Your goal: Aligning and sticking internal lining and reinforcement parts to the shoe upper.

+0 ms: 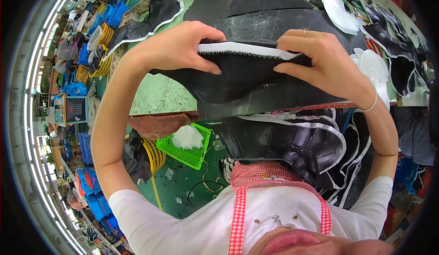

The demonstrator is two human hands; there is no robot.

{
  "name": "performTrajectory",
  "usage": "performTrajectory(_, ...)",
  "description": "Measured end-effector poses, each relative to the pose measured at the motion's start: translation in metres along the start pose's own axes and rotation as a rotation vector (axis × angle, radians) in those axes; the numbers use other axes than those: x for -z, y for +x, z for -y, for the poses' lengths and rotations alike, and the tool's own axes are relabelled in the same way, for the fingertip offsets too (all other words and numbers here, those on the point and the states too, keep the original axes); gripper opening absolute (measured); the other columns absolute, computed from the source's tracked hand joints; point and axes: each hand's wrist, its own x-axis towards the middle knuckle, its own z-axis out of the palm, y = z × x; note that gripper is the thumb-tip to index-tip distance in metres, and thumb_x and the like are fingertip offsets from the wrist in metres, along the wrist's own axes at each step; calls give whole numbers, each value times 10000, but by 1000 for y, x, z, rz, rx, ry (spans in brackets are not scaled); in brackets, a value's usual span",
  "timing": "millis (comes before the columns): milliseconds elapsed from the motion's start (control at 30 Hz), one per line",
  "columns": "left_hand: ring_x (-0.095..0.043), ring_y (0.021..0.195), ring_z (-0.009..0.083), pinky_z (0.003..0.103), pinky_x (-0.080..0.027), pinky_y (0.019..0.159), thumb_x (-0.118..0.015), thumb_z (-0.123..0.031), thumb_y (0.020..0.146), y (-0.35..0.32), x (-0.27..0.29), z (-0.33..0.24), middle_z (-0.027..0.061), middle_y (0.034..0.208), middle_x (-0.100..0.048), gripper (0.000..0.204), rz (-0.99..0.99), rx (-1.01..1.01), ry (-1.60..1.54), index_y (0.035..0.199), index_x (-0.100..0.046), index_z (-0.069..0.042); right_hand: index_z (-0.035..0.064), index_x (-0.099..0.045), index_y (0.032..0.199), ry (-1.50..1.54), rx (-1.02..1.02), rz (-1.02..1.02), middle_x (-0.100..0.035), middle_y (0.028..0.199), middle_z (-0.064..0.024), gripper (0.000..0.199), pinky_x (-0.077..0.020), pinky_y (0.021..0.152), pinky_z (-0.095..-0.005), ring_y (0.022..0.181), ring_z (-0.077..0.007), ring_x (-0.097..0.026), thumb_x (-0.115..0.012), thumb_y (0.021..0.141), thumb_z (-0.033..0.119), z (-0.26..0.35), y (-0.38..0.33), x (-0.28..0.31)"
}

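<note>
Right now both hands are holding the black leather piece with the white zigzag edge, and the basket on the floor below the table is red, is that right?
Not quite. In the head view the left hand and right hand do hold the black leather piece with the white zigzag edge, but the plastic basket on the floor is bright green, not red.

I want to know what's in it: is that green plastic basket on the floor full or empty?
Neither: the green plastic basket holds just one white fluffy lump in a corner, and the rest of its mesh bottom shows bare.
</note>
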Motion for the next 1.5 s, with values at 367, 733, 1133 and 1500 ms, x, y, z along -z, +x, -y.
performTrajectory(367,-641,832,80,247,-522,762,-871,-83,675,18,-17,20,30,938,-713,442,277,-510,-825,1059,-681,22,-11,-632,1079,856,-75,414,-602,914,41,263,-432,742,-204,851,-30,-522,-724,874,124,-25,-9,25)
performTrajectory(733,-458,1328,303,494,-339,1111,-428,-614,938,-24,-81,59,182,1433,-476,793,-271,-297,-1825,1426,-407,11,-6,-570,1055,547,-146,-148,-498,793,25,253,-360,601,-244,702,-47,-390,-685,905,161,-18,-19,44)
performTrajectory(1133,-567,1188,203,361,-457,1012,-577,-22,935,18,-80,-42,145,1332,-549,449,-968,-457,-1378,1359,-437,25,18,-600,1160,1244,-270,-409,-673,957,18,357,-499,793,-217,863,-55,-614,-674,926,277,-7,0,-11)
performTrajectory(1500,-619,1090,189,319,-534,890,-555,-183,988,65,-95,-46,114,1249,-586,364,-1075,-260,-1395,1309,-477,-29,-16,-646,1089,766,-244,-457,-692,1012,-41,361,-520,788,-232,875,-66,-629,-790,801,148,-17,-7,-10)
